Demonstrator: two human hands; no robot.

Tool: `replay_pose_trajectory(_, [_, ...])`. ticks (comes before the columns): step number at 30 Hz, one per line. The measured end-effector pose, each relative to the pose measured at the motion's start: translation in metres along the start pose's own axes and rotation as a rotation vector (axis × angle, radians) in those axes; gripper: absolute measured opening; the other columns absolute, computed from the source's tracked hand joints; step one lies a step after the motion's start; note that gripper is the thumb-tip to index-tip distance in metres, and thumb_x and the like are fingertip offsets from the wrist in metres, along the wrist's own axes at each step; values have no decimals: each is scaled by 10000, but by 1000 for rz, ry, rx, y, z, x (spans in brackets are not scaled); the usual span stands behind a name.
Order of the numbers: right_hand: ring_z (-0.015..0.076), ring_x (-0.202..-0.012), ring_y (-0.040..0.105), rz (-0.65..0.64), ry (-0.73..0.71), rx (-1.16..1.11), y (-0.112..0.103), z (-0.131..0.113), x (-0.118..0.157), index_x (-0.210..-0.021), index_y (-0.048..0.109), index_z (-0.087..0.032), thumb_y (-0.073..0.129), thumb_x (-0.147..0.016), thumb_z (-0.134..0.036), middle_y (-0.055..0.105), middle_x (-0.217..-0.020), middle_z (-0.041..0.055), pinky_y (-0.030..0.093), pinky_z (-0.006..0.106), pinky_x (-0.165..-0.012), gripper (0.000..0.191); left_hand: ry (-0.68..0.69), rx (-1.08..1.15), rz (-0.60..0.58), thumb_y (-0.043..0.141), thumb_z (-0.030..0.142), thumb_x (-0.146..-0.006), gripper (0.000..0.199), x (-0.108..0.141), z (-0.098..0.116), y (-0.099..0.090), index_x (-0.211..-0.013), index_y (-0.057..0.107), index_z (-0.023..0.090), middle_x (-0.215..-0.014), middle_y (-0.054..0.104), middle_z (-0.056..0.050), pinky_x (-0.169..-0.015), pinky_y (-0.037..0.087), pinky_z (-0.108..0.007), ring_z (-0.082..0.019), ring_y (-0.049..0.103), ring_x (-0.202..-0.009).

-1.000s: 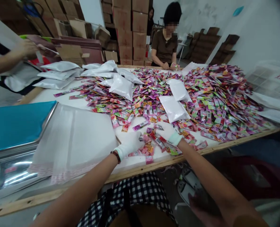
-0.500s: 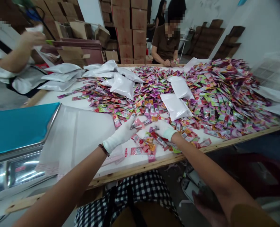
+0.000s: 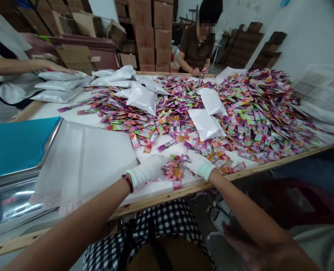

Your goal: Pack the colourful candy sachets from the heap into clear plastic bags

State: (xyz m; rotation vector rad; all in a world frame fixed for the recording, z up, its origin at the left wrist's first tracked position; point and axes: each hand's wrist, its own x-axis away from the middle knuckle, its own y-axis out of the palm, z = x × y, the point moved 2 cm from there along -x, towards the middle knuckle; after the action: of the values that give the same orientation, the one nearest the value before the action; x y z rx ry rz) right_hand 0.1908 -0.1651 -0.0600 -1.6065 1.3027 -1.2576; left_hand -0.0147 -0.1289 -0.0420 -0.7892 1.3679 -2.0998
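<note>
Both hands wear white gloves and sit on either side of a small cluster of colourful sachets (image 3: 173, 171) near the table's front edge. My left hand (image 3: 150, 168) is at the cluster's left, its fingers curved against the sachets. My right hand (image 3: 196, 164) closes in from the right, with its fingertips on a sachet at the cluster's top. Beyond them spreads a large pile of sachets (image 3: 257, 109). Two filled white pouches (image 3: 208, 124) lie on it in the middle, and more pouches (image 3: 141, 98) rest further left. How firmly each hand grips is hard to see.
White flat bags (image 3: 99, 158) lie left of my hands, beside a blue-covered metal tray (image 3: 20, 146). Stacked white pouches (image 3: 58, 86) stand at the back left, under a person's hand (image 3: 54, 67). Another person (image 3: 198, 47) handles sachets across the table. The wooden table edge (image 3: 167, 196) runs close to me.
My left hand has moved down towards the sachet cluster, and a purple sachet now lies above it. My right hand stays near the cluster. The person at left has lowered a hand onto the stacked pouches.
</note>
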Motion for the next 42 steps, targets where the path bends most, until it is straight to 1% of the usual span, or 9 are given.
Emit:
replay_pose_trajectory(4, [260, -1046, 626, -52, -26, 40, 10, 0, -5, -1219, 616, -206, 547, -887, -377, 669, -1149, 115, 457, 338, -879, 379, -21, -39, 115, 601, 259, -791, 158, 8, -9, -6, -910, 667, 178, -1003, 666, -122, -884, 484, -396, -274, 623, -960])
replay_pose_trajectory(9, [248, -1031, 604, 150, -54, 34, -18, 7, 5, -1207, 607, -157, 488, -908, -288, 652, -1148, 138, 446, 317, -895, 348, -19, 167, 265, 520, 242, -851, 165, 17, -17, -29, -951, 641, 192, -973, 658, -84, -867, 483, -328, -216, 619, -909])
replay_pose_trajectory(16, [252, -1051, 589, 199, -104, -223, -25, 11, 5, -1380, 444, -155, 463, -916, -300, 656, -1112, 118, 445, 334, -905, 487, 15, 248, 73, 594, 222, -746, 425, 4, 1, -1, -1170, 590, 195, -878, 686, -39, -684, 483, -281, -192, 623, -730])
replay_pose_trajectory(21, [222, -999, 584, 217, -275, -348, -29, 14, 13, -1259, 523, -164, 578, -876, -439, 644, -1101, 74, 455, 314, -882, 474, 63, 178, 23, 610, 206, -711, 222, -17, 7, 15, -919, 688, 199, -882, 700, -67, -723, 489, -304, -216, 637, -765])
replay_pose_trajectory(26, [168, -851, 587, -113, -615, -218, -33, 2, 29, -1032, 675, -172, 577, -858, -304, 663, -916, 15, 457, 275, -835, 239, -30, 159, 130, 639, 324, -713, 206, -24, -2, -3, -856, 675, 181, -833, 687, -73, -662, 483, -318, -219, 626, -699])
replay_pose_trajectory(28, [187, -936, 594, -213, -764, -52, -23, -7, 26, -1068, 709, -201, 532, -843, -178, 680, -990, 33, 435, 309, -909, 287, -74, 200, 204, 637, 340, -723, 230, -21, -10, -13, -877, 665, 172, -838, 684, -66, -668, 489, -299, -204, 626, -717])
replay_pose_trajectory(31, [259, -1122, 555, -216, -850, 183, -2, -17, 14, -1216, 677, -231, 570, -813, -150, 658, -1164, 85, 396, 394, -973, 425, -121, 358, 202, 586, 339, -773, 196, -12, -20, -23, -860, 649, 175, -793, 675, -36, -662, 496, -272, -173, 616, -708])
replay_pose_trajectory(36, [291, -1220, 492, -153, -838, 268, 9, -17, 11, -1274, 635, -202, 572, -835, -191, 620, -1245, 122, 325, 450, -1052, 443, -21, 619, 235, 556, 331, -801, 169, 15, -23, -27, -848, 614, 179, -868, 685, -26, -750, 523, -277, -162, 610, -789])
replay_pose_trajectory(42, [274, -1053, 560, -5, -535, 210, -31, 1, 28, -1162, 628, -113, 574, -741, -137, 632, -1123, 148, 411, 389, -941, 425, 21, 553, 18, 616, 359, -781, 243, 32, 0, -7, -953, 652, 190, -920, 706, -38, -780, 521, -289, -191, 637, -830])
